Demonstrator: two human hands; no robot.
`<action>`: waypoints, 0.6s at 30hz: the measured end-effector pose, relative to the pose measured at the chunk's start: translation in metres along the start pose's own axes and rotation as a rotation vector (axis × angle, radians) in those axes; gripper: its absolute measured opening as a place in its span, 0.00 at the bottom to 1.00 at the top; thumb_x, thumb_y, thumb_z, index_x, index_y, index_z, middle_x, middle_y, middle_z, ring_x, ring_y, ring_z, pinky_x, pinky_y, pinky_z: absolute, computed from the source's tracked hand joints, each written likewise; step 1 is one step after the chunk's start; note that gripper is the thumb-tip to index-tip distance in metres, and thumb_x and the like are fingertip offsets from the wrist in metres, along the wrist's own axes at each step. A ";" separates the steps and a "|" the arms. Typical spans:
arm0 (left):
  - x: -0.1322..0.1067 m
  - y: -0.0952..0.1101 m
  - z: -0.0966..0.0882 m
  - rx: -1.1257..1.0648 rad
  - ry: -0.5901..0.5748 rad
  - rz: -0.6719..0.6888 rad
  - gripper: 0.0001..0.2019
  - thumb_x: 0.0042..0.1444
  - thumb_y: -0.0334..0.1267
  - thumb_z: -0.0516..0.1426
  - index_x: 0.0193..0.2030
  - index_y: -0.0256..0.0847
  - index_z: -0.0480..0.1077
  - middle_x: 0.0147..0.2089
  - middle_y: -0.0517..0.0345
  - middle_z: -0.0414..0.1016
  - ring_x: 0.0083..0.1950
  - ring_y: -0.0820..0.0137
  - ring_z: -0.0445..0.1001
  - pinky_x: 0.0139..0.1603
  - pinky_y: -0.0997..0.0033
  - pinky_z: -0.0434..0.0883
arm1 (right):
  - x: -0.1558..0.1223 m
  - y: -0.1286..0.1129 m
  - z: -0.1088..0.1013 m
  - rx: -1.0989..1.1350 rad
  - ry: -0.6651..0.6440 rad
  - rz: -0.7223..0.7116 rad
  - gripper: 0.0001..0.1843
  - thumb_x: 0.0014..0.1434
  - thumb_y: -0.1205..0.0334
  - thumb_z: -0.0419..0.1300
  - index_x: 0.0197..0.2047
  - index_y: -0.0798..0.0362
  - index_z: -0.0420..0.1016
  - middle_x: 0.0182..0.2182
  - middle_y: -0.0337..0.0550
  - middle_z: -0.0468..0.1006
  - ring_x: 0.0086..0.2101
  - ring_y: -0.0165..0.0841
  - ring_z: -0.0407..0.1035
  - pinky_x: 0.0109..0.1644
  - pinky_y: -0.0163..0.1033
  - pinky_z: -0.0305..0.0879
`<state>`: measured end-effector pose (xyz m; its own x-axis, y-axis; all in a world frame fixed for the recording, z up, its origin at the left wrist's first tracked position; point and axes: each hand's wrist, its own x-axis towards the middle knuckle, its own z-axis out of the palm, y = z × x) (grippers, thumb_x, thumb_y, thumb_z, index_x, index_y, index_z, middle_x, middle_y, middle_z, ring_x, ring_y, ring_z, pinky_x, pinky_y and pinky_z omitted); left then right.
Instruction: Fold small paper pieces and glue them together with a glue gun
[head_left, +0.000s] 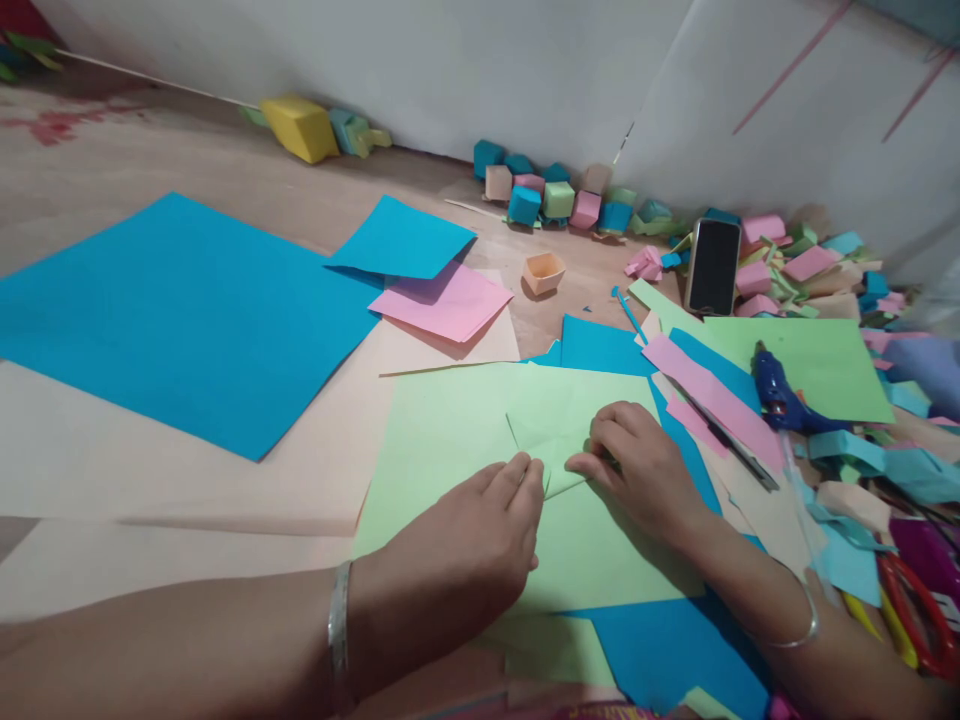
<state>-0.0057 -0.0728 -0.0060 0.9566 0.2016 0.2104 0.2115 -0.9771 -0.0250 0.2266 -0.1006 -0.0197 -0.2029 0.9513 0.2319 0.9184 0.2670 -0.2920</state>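
A piece of light green paper (pixel 551 430), folded, lies on a larger light green sheet (pixel 442 420) of the same colour. At its near left edge, my left hand (pixel 472 530) has its fingers pressed together on the paper; the fingertips are partly hidden. My right hand (pixel 645 470) holds the right side of the fold between thumb and curled fingers. A small open peach paper box (pixel 543 274) stands beyond the sheet.
To the left lie a big blue sheet (pixel 172 320) and a pink folded paper (pixel 442 305). On the right are a blue glue gun (pixel 780 390), a cutter knife (pixel 731 445), red-handled scissors (pixel 919 615) and a phone (pixel 713 265). Small paper boxes (pixel 559 200) line the wall.
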 end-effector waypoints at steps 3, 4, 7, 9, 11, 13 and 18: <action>-0.002 0.000 -0.001 0.036 -0.008 0.003 0.18 0.64 0.28 0.49 0.57 0.15 0.65 0.58 0.24 0.68 0.57 0.48 0.72 0.52 0.51 0.74 | 0.000 0.000 0.001 -0.008 -0.003 0.001 0.19 0.63 0.49 0.56 0.26 0.52 0.63 0.29 0.46 0.68 0.34 0.36 0.63 0.35 0.41 0.59; -0.003 0.001 -0.001 0.042 -0.015 0.007 0.19 0.64 0.29 0.49 0.57 0.15 0.64 0.58 0.23 0.68 0.57 0.47 0.72 0.53 0.51 0.73 | 0.000 -0.001 0.001 -0.012 -0.002 0.001 0.19 0.63 0.49 0.55 0.26 0.52 0.63 0.29 0.46 0.68 0.34 0.36 0.63 0.35 0.41 0.59; -0.005 0.001 -0.001 0.052 -0.041 0.019 0.20 0.64 0.29 0.50 0.59 0.14 0.63 0.61 0.23 0.65 0.59 0.46 0.70 0.55 0.49 0.71 | 0.001 -0.002 0.001 -0.040 0.000 -0.006 0.19 0.65 0.50 0.54 0.26 0.52 0.64 0.29 0.46 0.68 0.33 0.36 0.62 0.34 0.41 0.58; -0.006 0.002 -0.001 0.062 -0.062 0.023 0.22 0.62 0.28 0.51 0.60 0.15 0.61 0.62 0.23 0.63 0.61 0.46 0.69 0.57 0.49 0.70 | 0.002 -0.003 0.001 -0.059 0.008 -0.020 0.19 0.65 0.51 0.54 0.26 0.52 0.64 0.29 0.47 0.69 0.33 0.36 0.62 0.33 0.40 0.58; -0.006 0.001 -0.001 0.075 -0.087 0.033 0.23 0.61 0.27 0.52 0.61 0.15 0.61 0.63 0.24 0.63 0.61 0.45 0.68 0.57 0.49 0.70 | 0.002 -0.004 0.001 -0.071 0.019 -0.032 0.18 0.65 0.52 0.55 0.25 0.52 0.64 0.29 0.47 0.69 0.32 0.35 0.62 0.32 0.40 0.57; -0.006 -0.001 -0.002 0.069 -0.101 0.052 0.22 0.60 0.26 0.52 0.60 0.16 0.62 0.62 0.25 0.63 0.61 0.45 0.68 0.56 0.49 0.71 | 0.003 -0.004 0.001 -0.078 0.024 -0.039 0.19 0.65 0.52 0.55 0.25 0.52 0.64 0.29 0.47 0.69 0.32 0.36 0.63 0.32 0.40 0.58; -0.001 -0.007 -0.003 0.030 -0.034 0.074 0.15 0.62 0.28 0.51 0.53 0.20 0.68 0.57 0.27 0.70 0.57 0.48 0.72 0.51 0.51 0.75 | 0.003 -0.003 0.001 -0.076 0.013 -0.038 0.18 0.64 0.51 0.55 0.26 0.52 0.65 0.30 0.47 0.69 0.33 0.36 0.64 0.33 0.40 0.59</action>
<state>-0.0084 -0.0666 -0.0029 0.9760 0.1314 0.1736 0.1451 -0.9870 -0.0685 0.2228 -0.0987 -0.0192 -0.2340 0.9386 0.2536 0.9334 0.2898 -0.2117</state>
